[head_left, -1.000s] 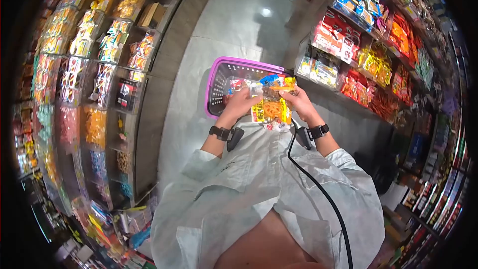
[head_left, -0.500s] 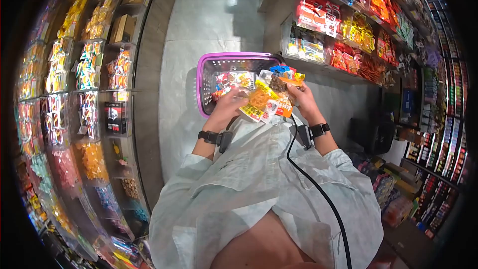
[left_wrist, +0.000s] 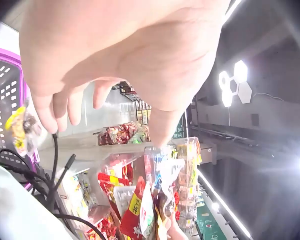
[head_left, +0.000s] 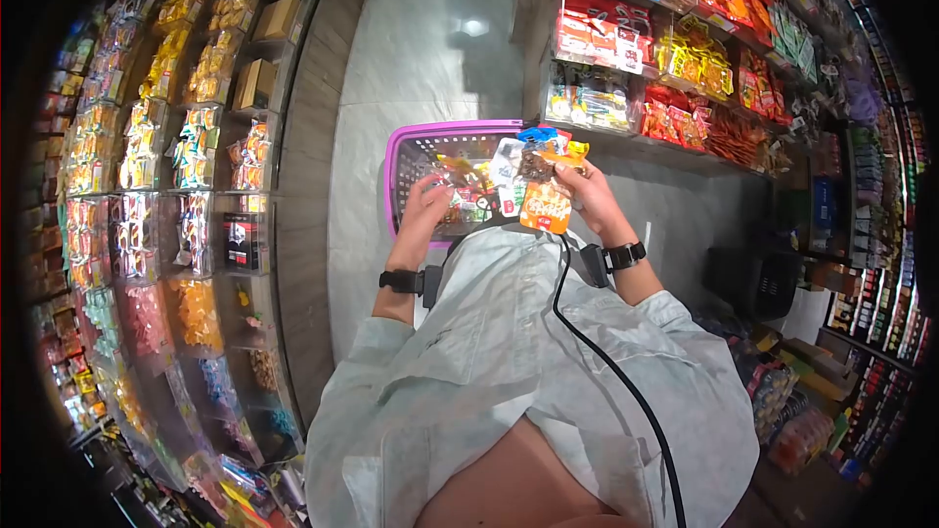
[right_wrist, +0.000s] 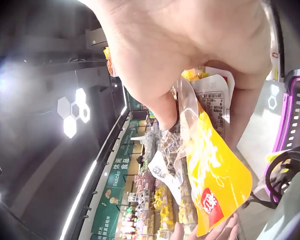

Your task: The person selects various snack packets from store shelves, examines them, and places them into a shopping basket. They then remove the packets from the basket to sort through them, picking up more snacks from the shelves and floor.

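Observation:
Over the near left part of a purple-rimmed shopping basket (head_left: 390, 181) is my left hand (head_left: 421, 220), its fingers loosely bent with nothing between thumb and fingers. A yellow-and-clear snack packet (left_wrist: 19, 128) appears beyond its fingertips in the left wrist view, apart from them. My right hand (head_left: 593, 201) pinches a fanned bunch of snack packets by the edge, in front of my body. An orange packet (head_left: 546, 209) with white lettering hangs lowest; a white one (head_left: 506, 164) and a blue one (head_left: 536, 136) show behind it. The orange packet (right_wrist: 217, 175) also fills the right wrist view's middle.
Several colourful snack packets (head_left: 465, 172) lie inside the basket. Shelf bins of sweets (head_left: 199, 147) line the left side, and a rack of bagged snacks (head_left: 626, 29) stands at the right. A black cable (head_left: 626, 362) runs down my shirt. A dark basket (head_left: 766, 282) sits at right.
My left hand took a yellow cookie-pictured packet from the bunch, moved left over the basket and let it go. My right hand still holds the other packets. The view has shifted slightly.

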Motion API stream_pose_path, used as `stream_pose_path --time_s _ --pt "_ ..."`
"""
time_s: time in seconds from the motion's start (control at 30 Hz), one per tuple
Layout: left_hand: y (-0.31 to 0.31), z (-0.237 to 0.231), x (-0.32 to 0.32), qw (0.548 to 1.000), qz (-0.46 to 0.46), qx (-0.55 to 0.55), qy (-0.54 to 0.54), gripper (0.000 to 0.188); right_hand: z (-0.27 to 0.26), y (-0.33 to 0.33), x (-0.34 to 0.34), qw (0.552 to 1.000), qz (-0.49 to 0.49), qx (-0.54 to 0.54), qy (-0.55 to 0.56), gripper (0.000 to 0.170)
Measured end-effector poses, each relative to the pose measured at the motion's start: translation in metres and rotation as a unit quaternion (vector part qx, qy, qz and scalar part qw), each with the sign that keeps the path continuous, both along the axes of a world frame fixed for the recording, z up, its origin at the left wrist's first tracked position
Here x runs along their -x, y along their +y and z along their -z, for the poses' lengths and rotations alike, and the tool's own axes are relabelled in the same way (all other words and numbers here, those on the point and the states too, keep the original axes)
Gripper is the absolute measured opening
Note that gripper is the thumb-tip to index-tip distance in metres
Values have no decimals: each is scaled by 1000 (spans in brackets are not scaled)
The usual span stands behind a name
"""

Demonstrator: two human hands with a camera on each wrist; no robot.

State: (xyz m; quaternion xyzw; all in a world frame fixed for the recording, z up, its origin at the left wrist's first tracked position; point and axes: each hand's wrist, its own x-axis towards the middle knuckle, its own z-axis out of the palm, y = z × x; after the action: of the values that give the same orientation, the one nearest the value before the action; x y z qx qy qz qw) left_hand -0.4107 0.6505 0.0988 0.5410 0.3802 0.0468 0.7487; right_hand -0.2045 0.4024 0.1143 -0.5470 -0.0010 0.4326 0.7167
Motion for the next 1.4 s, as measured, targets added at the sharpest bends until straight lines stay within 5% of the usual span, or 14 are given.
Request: stream_pose_path --time_s 0.17,0.27,0.43,0.57,0.7,0.8,0.93,1.13,1.3,1.4 --pt "-73 -28 -32 988 72 91 -100 68 -10 -24 -12 996 -92 -23 -7 38" --pt "-113 -30 -46 981 162 15 -107 62 -12 -37 -10 992 -119 -43 -5 41" --pt "-162 -29 -41 987 84 130 -41 46 -22 -61 -15 984 -169 -60 -21 43" --pt "-159 -32 -25 981 54 178 61 47 -16 -73 -3 978 -200 -59 -22 45" --pt "-158 -44 -28 968 84 218 -97 47 -26 -73 11 980 -191 -60 -7 48" --pt "-140 -44 -26 967 204 146 36 49 -33 -65 25 986 -166 -24 -24 48" --pt "-133 -38 -28 956 157 213 -129 53 -46 -51 35 989 -142 -18 -37 45" --pt "-105 -31 -1 956 178 198 -121 60 -74 -30 71 980 -138 40 -138 39" --pt "-83 -39 12 916 265 265 -143 64 -103 -26 110 947 -130 148 -255 46" --pt "-83 -51 13 892 276 308 -184 63 -113 -32 125 862 -135 258 -415 47"
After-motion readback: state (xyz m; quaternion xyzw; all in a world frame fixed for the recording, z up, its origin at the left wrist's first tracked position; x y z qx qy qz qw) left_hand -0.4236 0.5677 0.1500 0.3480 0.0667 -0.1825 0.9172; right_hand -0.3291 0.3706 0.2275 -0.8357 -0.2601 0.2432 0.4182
